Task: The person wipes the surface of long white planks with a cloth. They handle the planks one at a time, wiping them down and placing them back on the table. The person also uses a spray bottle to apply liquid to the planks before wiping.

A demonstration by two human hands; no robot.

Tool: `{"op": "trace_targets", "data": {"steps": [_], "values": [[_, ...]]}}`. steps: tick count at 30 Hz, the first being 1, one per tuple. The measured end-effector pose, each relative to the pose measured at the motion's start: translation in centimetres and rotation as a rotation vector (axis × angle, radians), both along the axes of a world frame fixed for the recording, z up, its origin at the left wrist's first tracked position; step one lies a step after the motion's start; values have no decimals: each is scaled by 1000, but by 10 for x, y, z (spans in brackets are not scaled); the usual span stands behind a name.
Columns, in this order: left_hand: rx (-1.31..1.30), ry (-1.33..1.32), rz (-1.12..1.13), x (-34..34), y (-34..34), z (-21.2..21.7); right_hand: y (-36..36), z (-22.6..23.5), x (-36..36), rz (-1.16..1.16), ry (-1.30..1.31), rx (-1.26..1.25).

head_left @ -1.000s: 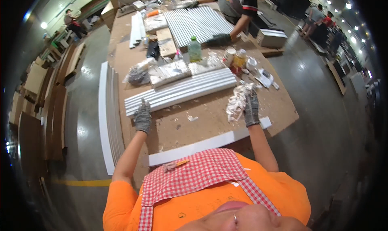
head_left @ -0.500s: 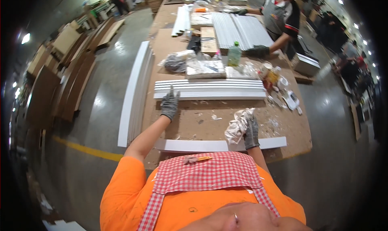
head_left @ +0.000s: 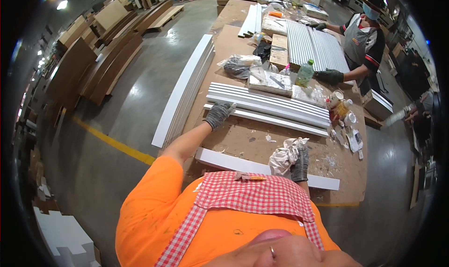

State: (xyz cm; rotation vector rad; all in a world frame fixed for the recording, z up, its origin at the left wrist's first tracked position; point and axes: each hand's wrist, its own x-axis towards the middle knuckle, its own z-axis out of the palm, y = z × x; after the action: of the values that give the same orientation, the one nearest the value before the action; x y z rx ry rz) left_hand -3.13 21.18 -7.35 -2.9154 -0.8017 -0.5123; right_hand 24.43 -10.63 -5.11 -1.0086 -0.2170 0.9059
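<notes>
My left hand point(head_left: 219, 115), in a grey knit glove, is closed over the left end of a white strip point(head_left: 280, 123). This strip lies just in front of a row of similar white strips point(head_left: 269, 101), a narrow gap between them. In my right hand point(head_left: 300, 164), gloved the same way, is a crumpled off-white rag point(head_left: 283, 157); the fingers are partly hidden behind the cloth. Under the rag and right hand, a white board point(head_left: 229, 161) runs along the near edge of the table.
A stack of long white boards point(head_left: 184, 89) stands along the table's left side. Beyond the strips are a stained white block point(head_left: 270, 82), a green-capped bottle point(head_left: 305, 73) and a plastic bag point(head_left: 239, 66). Jars point(head_left: 341, 109) sit right. Across the table, a co-worker point(head_left: 362, 45) handles ribbed white panels point(head_left: 313, 45).
My view has turned, shifting the scene rightward. The nearest strip has come away from the row toward me at its left end, with my left hand on it. The rag stays in my right hand.
</notes>
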Motion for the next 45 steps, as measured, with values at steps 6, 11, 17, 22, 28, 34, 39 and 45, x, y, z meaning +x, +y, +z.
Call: {"op": "trace_targets", "data": {"steps": [6,11,17,22,28,34,39,45], "values": [[-92,-37,34,2,-1,46,3,30,-8,3,137,-36],[-318,-213,-19,4,-47,101,-4,-20,27,282,199,415],[-703,-76,243,-19,-130,139,2,19,-19,-129,-27,-41],[-922,102,409,-26,-141,126,5,102,-61,-84,-1164,51],[-1124,318,136,-10,-154,168,6,86,-69,247,-1536,-400],[-1191,655,359,-92,-138,146,18,-5,50,277,-1957,-864],[-1555,-67,326,-111,-122,165,-39,-81,267,128,-1663,-1367],[-2056,-1025,191,-153,-135,107,-12,-31,219,275,-1726,-1299]]}}
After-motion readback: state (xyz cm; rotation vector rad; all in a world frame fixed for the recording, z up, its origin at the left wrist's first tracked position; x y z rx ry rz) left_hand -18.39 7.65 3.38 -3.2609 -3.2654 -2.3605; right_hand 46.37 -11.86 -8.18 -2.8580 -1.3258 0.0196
